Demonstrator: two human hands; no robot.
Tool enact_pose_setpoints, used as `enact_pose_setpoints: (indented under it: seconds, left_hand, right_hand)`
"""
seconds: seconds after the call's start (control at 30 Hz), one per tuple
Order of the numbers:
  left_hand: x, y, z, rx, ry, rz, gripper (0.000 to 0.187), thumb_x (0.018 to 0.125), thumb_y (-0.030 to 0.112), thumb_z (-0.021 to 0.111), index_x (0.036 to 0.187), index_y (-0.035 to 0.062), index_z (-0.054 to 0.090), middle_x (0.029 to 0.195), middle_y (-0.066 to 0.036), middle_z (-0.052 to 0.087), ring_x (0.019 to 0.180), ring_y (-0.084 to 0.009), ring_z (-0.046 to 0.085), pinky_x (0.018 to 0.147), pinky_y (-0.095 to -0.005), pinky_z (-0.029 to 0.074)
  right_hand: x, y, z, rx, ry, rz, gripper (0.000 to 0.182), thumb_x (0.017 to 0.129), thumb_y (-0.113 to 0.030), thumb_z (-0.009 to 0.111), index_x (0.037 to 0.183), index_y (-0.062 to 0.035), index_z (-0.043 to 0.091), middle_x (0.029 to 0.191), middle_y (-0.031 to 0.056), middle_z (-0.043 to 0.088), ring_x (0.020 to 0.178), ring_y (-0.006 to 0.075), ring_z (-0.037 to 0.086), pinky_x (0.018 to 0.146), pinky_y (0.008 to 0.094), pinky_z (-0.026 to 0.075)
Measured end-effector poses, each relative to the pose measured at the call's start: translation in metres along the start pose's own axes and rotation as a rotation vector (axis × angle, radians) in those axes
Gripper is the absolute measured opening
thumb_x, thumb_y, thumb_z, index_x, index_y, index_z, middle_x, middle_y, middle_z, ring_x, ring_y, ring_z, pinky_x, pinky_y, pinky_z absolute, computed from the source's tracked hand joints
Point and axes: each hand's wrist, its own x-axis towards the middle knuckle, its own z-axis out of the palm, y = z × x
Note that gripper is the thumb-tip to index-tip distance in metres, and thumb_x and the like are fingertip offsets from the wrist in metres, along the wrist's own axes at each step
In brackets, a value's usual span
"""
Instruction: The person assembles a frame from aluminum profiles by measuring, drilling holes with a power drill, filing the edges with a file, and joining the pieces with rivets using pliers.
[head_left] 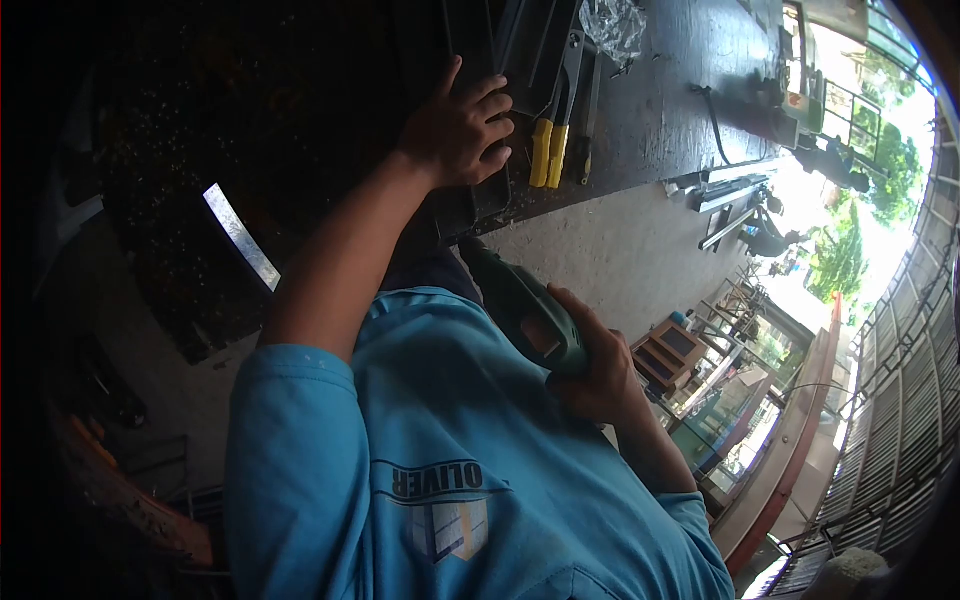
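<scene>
My left hand (460, 135) lies with its fingers spread on a dark metal profile (462, 205) near the bench edge. My right hand (605, 370) is wrapped round a dark green power tool (535, 315), held against the front of the blue shirt. Its narrow end points toward the profile's near end; whether they touch is unclear. Right of my left hand, a tool with yellow handles (550, 152) lies on the bench, beside a slimmer tool (587, 150).
Crumpled clear plastic (614, 28) rests on the dark workbench (680, 75). Metal lengths (735, 190) and a brown wooden rack (668, 355) stand beyond, to the right. A person (768, 232) is visible in the background. A pale strip (240, 237) shows at left.
</scene>
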Motion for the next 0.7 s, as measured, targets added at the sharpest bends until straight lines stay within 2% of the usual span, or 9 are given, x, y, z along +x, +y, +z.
enact_pose_setpoints:
  seconds: [0.03,0.07,0.13,0.47,0.57,0.7]
  left_hand:
    - [0.000,0.000,0.000,-0.004,0.003,0.003,0.031,0.087,0.038,0.061,0.105,0.0145,0.070,0.127,-0.003,0.059,0.136,-0.0223,0.041,0.114,-0.0659,0.017]
    - [-0.001,0.000,0.000,-0.006,-0.001,0.004,0.031,0.087,0.038,0.061,0.105,0.0145,0.070,0.127,-0.003,0.059,0.136,-0.0223,0.041,0.114,-0.0659,0.017]
    - [-0.001,0.001,0.000,-0.011,0.014,0.004,0.030,0.086,0.037,0.062,0.104,0.0139,0.070,0.126,-0.003,0.059,0.136,-0.0224,0.041,0.114,-0.0662,0.017]
    - [0.000,0.000,0.002,-0.048,0.019,-0.005,0.028,0.087,0.037,0.062,0.100,0.0134,0.069,0.126,-0.004,0.058,0.137,-0.0225,0.041,0.114,-0.0672,0.017]
    - [0.000,-0.001,0.002,-0.062,0.021,0.000,0.028,0.087,0.037,0.062,0.100,0.0133,0.068,0.126,-0.004,0.058,0.137,-0.0225,0.040,0.113,-0.0674,0.016]
    - [0.001,0.000,0.001,-0.055,0.014,-0.002,0.027,0.086,0.036,0.063,0.100,0.0133,0.068,0.126,-0.004,0.058,0.136,-0.0227,0.041,0.113,-0.0676,0.017]
  right_hand:
    - [0.001,-0.001,0.002,-0.085,0.020,-0.043,0.086,0.061,-0.008,0.069,0.143,-0.0086,0.043,0.110,0.0203,0.069,0.095,0.0357,0.070,0.085,0.0422,0.054]
    - [0.001,0.001,0.003,-0.082,0.019,-0.039,0.086,0.061,-0.008,0.069,0.143,-0.0086,0.043,0.110,0.0203,0.069,0.095,0.0357,0.070,0.085,0.0422,0.054]
    - [0.004,0.005,0.004,-0.194,-0.006,-0.168,0.085,0.064,-0.011,0.070,0.144,-0.0114,0.043,0.108,0.0189,0.069,0.091,0.0361,0.070,0.081,0.0438,0.055]
    - [0.020,-0.021,-0.016,-0.316,-0.173,-0.148,0.085,0.065,-0.019,0.072,0.145,-0.0165,0.043,0.098,0.0167,0.068,0.080,0.0346,0.069,0.070,0.0448,0.054]
    - [0.022,-0.020,-0.017,-0.338,-0.152,-0.156,0.087,0.065,-0.018,0.071,0.146,-0.0177,0.041,0.094,0.0164,0.067,0.079,0.0334,0.069,0.069,0.0444,0.054]
    - [0.026,-0.028,-0.026,-0.454,-0.260,-0.154,0.090,0.064,-0.020,0.072,0.147,-0.0199,0.039,0.085,0.0132,0.064,0.074,0.0305,0.067,0.063,0.0418,0.052]
